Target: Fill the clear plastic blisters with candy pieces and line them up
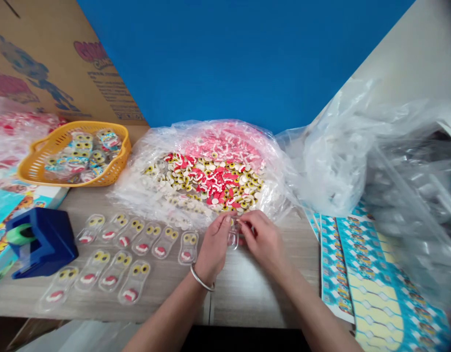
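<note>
My left hand [214, 244], with a bangle on its wrist, grips a small clear plastic blister tray [233, 240] above the table's front middle. At the tray's upper end, the fingertips of my right hand [264, 239] are pinched together; whatever they hold is too small to make out. Just beyond both hands lies an open clear plastic bag [278, 195] heaped with yellow-and-black eye pieces [179, 176] and red-and-white mouth pieces [218, 178]. To my left, several filled blister trays [133, 283] rest in two rows, each showing two eyes and a mouth.
A yellow basket [124, 142] of packed pieces stands back left, near a blue tape dispenser [45, 242]. Printed card sheets [374, 288] lie at right under crumpled clear plastic [331, 166]. A cardboard box [60, 54] and a blue panel [218, 58] rise behind.
</note>
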Demonstrator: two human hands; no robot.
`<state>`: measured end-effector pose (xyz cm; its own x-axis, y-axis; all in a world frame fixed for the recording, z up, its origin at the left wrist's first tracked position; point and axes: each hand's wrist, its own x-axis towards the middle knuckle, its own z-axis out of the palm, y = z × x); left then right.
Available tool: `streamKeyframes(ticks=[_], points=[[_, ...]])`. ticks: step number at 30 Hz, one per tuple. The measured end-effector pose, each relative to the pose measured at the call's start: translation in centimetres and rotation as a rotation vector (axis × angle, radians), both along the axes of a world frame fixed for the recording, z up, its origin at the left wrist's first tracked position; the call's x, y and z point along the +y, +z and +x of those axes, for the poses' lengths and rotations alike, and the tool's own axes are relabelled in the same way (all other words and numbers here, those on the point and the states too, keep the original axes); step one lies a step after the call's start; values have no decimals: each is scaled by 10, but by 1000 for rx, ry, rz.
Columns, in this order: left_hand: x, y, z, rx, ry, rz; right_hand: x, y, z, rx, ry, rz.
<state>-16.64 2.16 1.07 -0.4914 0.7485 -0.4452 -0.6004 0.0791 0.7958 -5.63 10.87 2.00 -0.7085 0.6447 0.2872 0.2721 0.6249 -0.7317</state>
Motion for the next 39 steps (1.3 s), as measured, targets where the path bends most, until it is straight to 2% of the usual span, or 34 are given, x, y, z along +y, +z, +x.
streamKeyframes(ticks=[2, 4, 8, 13, 20, 24, 28, 30, 32, 34, 36, 37, 39], points=[[0, -1, 1, 47, 20, 28, -11, -7, 6, 1, 64, 291], [-1, -3, 1, 74, 18, 40, -20, -15, 11, -2, 93, 471], [-2, -4, 1, 29, 38, 71, -31, -27, 18, -46, 43, 596], [-2, -2, 3, -81, 52, 101, -39, -26, 19, -25, 11, 524], [-2, 7, 11, -31, 3, 63, -45, -21, 19, 86, -134, 287], [2, 13, 17, 7, -17, -10, -46, -8, 25, 65, -150, 248], [11, 13, 28, -38, -107, -49, -40, 8, 44, 53, -166, 275], [15, 14, 35, -62, -135, -87, -25, 13, 62, 77, -221, 313], [20, 16, 42, -71, -150, -134, 4, 16, 86, 82, -334, 341], [25, 21, 50, -75, -167, -177, 46, 18, 111, 26, -499, 321], [30, 26, 58, -79, -187, -208, 95, 21, 132, -166, -680, 224], [33, 27, 61, -84, -200, -220, 120, 23, 139, -319, -709, 173], [39, 29, 68, -91, -221, -247, 165, 25, 145, -409, -708, 134]])
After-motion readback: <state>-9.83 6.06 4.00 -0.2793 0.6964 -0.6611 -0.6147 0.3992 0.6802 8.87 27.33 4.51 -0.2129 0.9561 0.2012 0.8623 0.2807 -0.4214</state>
